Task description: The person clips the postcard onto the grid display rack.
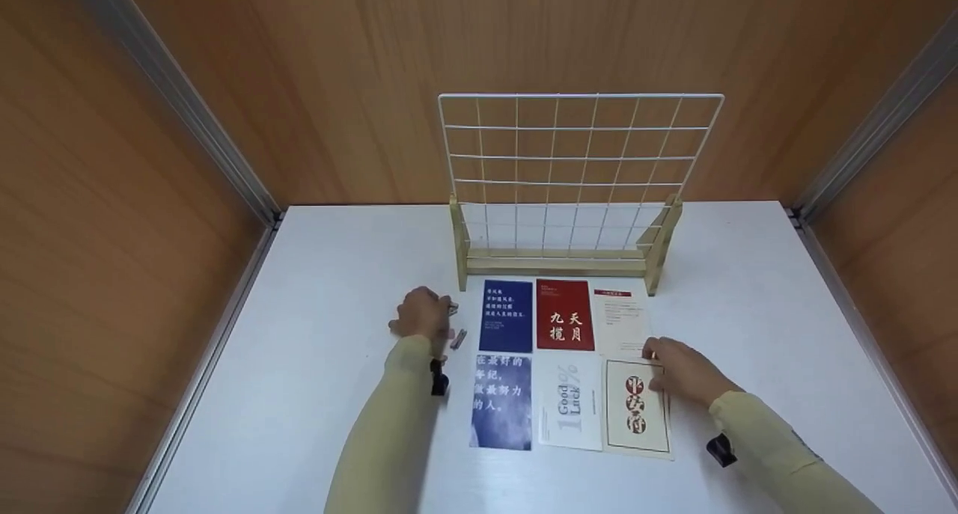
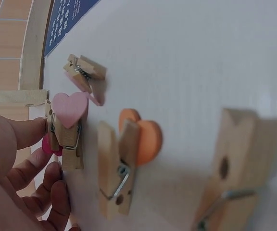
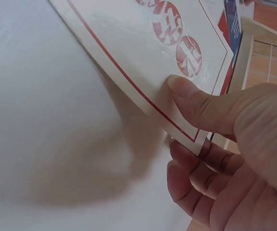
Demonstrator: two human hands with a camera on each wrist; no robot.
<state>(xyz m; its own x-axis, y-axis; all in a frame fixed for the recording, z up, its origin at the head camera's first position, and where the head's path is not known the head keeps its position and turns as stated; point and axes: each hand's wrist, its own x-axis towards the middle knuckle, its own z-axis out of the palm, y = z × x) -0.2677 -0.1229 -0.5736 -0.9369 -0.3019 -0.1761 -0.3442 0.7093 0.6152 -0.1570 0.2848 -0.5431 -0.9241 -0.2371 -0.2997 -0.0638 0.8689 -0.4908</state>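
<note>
With thumb and fingers, my left hand (image 1: 420,316) pinches a small wooden clothespin (image 2: 52,132) that has a dark pink heart, partly hidden by the fingers. Right against it in the left wrist view is a clothespin with a pale pink heart (image 2: 70,109). Nearby are an orange-heart clothespin (image 2: 148,142), one lying on its side (image 2: 83,70) and a large near one (image 2: 234,154). My right hand (image 1: 688,370) holds the corner of a cream card (image 3: 124,38) with red round characters, thumb on top and fingers beneath. That corner is raised off the table.
Beyond the cards, a white wire grid (image 1: 584,156) stands in a wooden base (image 1: 554,263). Beside the cream card lie a blue card (image 1: 506,338), a red card (image 1: 564,293) and several others on the white table (image 1: 359,245). Wooden walls (image 1: 337,87) enclose it.
</note>
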